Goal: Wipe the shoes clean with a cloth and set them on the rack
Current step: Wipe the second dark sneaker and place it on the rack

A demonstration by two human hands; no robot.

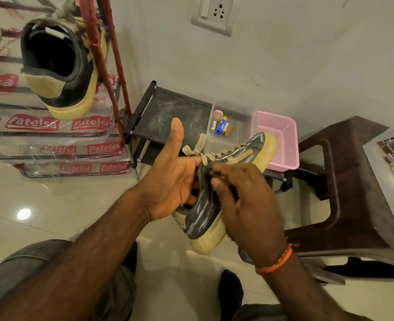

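Shoe [223,181]: dark upper, yellow sole, held midair. Left hand [170,181] grips its collar, thumb raised. Right hand [244,200] fingers curled against its side; cloth not discernible. Second shoe [61,66] on rack [112,66].

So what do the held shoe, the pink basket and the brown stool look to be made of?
Held shoe: dark upper with a leather-like sheen and wet-looking streaks; pale yellowish sole, probably rubber. Pink basket: moulded plastic, going by its fine mesh walls. Brown stool: likely glossy moulded plastic, with rounded one-piece edges.

left hand [168,179] thumb up, right hand [244,205] fingers curled
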